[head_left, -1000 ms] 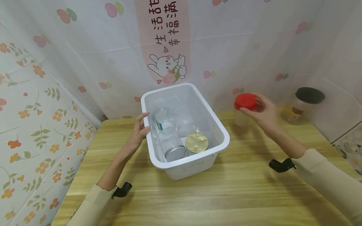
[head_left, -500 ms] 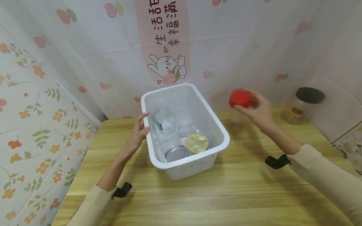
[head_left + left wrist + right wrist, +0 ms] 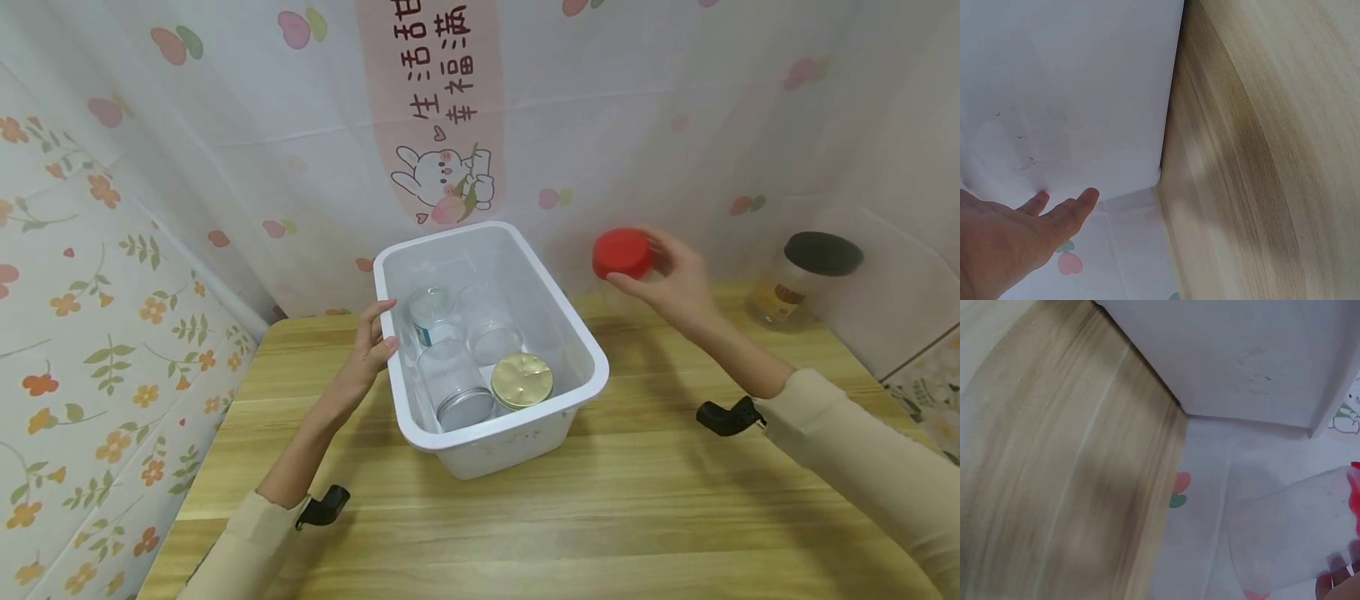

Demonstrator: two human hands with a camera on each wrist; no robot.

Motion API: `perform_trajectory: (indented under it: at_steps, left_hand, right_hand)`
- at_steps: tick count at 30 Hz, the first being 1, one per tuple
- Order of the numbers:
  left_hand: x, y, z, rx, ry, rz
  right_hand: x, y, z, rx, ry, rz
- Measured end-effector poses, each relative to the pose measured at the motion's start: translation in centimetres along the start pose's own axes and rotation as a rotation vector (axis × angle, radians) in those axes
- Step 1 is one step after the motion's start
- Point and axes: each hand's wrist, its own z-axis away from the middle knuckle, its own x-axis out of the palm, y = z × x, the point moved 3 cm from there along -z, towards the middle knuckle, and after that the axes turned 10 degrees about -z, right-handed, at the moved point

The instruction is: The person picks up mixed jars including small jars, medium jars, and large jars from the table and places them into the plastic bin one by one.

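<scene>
We see that our right hand [image 3: 671, 279] has carried the red-lidded jar [image 3: 622, 254] to the left and a little higher, so it is now nearer to the white bin [image 3: 585, 333] and clear of the table [image 3: 675, 500], with the red lid turned more toward us. Our right forearm has followed, and the black wrist mount [image 3: 723, 417] now lies further left and slightly higher than before.

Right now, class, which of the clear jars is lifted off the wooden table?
The clear plastic jar with the red lid, gripped by the right hand; the others sit in the white bin or on the table.
</scene>
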Motion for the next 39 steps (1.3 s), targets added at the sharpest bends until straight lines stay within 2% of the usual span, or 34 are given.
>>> perform_trajectory:
  at_steps: [10,23,32,39]
  left_hand:
    - [0.0,-0.1,0.1,-0.009,-0.001,0.0]
    - [0.1,-0.1,0.1,0.01,-0.017,0.007]
    - [0.1,-0.1,0.1,0.011,-0.009,0.001]
    - [0.0,0.0,0.1,0.009,-0.005,0.0]
  right_hand:
    - [0.7,-1.0,-0.9,-0.027,-0.06,0.02]
    - [1.4,-1.9,-1.8,-0.048,-0.061,0.036]
    - [2.2,-3.0,-2.1,-0.023,-0.093,0.065]
    - [2.8,-3.9,-2.5,-0.048,-0.116,0.062]
